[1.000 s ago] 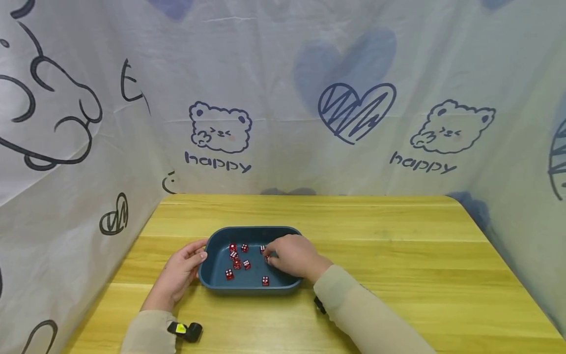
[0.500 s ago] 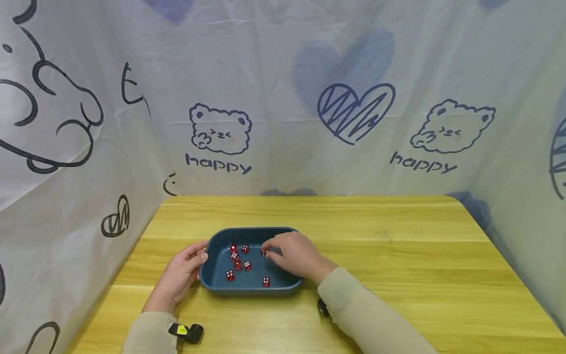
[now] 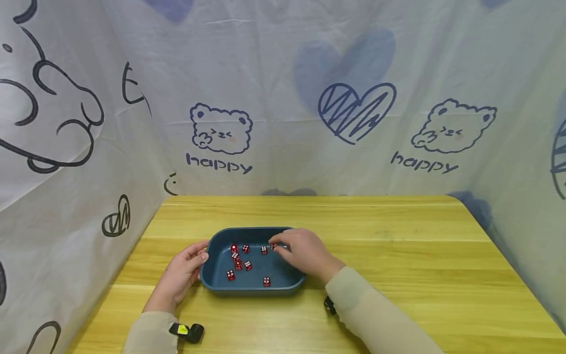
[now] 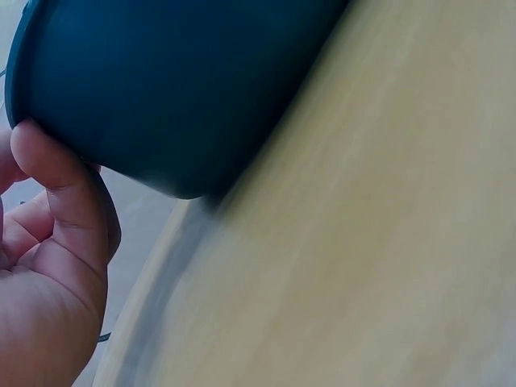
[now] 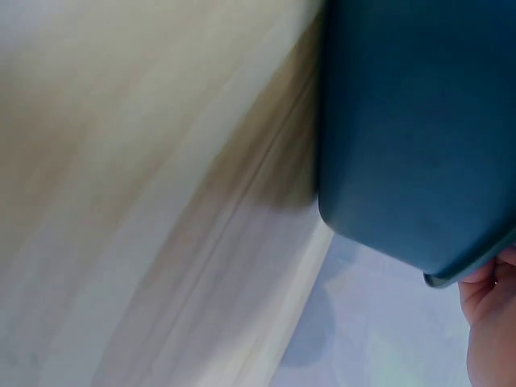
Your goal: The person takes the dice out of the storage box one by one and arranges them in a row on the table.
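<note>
A dark blue tray with a raised rim stands on the wooden table. My left hand holds its left end, the thumb at the rim; the left wrist view shows that thumb against the outer wall. Over the right part of the tray, my right hand pinches a red die between thumb and index finger. Another die lies just left of those fingertips. Several more red dice with white pips lie at the tray's left side, and one die sits near the front wall.
The yellow wooden table extends behind and to the right of the tray. A white printed curtain encloses the back and both sides. A black wrist camera sits by the left sleeve.
My right hand has shifted right inside the tray, first back a little; the die left of its fingertips now shows uncovered. My left hand and the tray have stayed in place.
</note>
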Tool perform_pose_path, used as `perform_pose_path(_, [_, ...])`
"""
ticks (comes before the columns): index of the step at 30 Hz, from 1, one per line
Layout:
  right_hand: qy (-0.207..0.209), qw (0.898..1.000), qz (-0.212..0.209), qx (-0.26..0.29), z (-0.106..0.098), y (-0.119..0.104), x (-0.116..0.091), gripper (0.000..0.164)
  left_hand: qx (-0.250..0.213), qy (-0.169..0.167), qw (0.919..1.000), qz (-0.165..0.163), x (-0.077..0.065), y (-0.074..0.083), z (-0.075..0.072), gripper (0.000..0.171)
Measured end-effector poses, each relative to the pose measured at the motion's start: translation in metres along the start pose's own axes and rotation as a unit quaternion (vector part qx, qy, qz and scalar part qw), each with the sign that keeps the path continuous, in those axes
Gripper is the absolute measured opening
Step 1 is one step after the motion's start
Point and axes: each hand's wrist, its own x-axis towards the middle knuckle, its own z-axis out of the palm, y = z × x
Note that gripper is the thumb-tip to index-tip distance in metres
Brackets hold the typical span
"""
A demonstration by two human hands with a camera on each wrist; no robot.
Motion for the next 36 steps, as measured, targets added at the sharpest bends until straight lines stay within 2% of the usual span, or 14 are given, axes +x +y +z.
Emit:
perform_pose_path(21, [-0.002, 0.998, 0.061, 0.019, -0.017, 0.015, -0.014, 0.024, 0.01, 0.0, 0.9999, -0.006, 0.001, -0.002, -0.003, 0.049])
perform_pose_path(36, [0.016, 0.995, 0.09, 0.026, -0.024, 0.038, -0.028, 0.022, 0.006, -0.003, 0.9999, -0.013, -0.002, 0.001, -0.002, 0.049])
